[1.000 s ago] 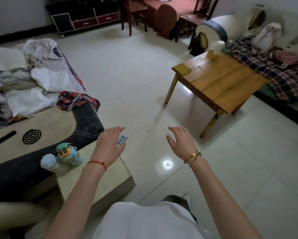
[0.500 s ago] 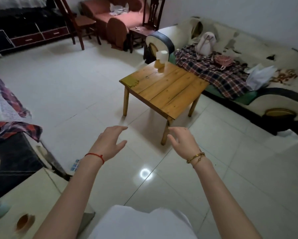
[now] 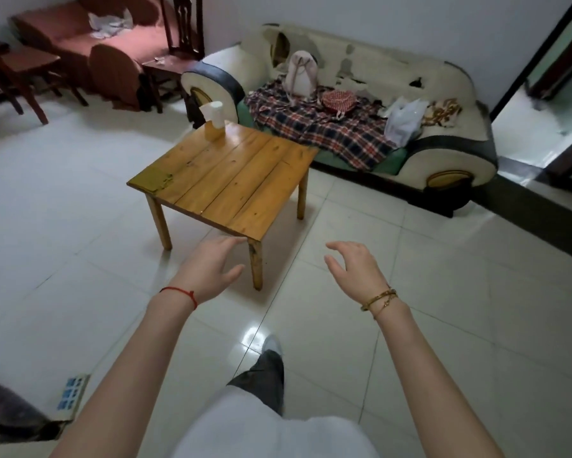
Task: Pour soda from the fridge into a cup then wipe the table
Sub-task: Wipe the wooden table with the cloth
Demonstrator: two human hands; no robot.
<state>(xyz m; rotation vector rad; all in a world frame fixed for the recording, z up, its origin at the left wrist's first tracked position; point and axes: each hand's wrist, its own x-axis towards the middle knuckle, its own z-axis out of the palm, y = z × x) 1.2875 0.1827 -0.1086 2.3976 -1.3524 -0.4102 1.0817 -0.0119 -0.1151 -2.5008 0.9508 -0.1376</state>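
A low wooden table [image 3: 231, 180] stands on the white tiled floor in front of me. A white paper roll [image 3: 214, 113] sits at its far corner on a small yellow holder. My left hand [image 3: 208, 269] is held out with fingers apart, just before the table's near corner, holding nothing. My right hand [image 3: 355, 266] hangs over the floor to the right of the table, also empty with fingers spread. No fridge, soda or cup is in view.
A worn white sofa [image 3: 360, 104] with a plaid blanket, a pale backpack and a plastic bag stands behind the table. A red couch [image 3: 89, 38] and dark wooden chairs [image 3: 23, 71] are at the back left. A doorway [image 3: 549, 100] opens at the right.
My view has swung right and moved closer to the wooden table. The side table and cluttered sofa at the left have left the view. Both hands stay empty and spread.
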